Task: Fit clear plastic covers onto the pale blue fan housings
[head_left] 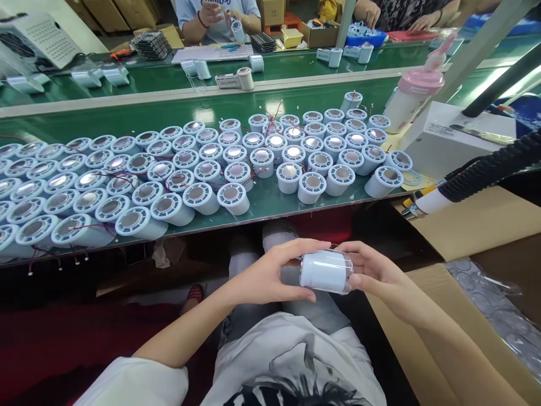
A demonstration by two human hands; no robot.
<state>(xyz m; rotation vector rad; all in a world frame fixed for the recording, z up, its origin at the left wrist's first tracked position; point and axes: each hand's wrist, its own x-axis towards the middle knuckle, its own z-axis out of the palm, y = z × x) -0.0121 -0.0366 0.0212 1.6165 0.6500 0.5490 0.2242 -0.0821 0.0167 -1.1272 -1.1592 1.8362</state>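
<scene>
Both hands at lower centre: left hand and right hand gripping white cylinder by its ends, over lap. Fitting or inspection step, apparently. Next: steady grip, placement among cylinders on bench.

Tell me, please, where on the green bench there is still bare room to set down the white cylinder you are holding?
Bare green mat shows along the near edge, in front of the rows, between the left block of white cylinders and the right block. Another strip runs behind the rows. The middle is packed. Both hands, left and right, hold the white cylinder.
</scene>
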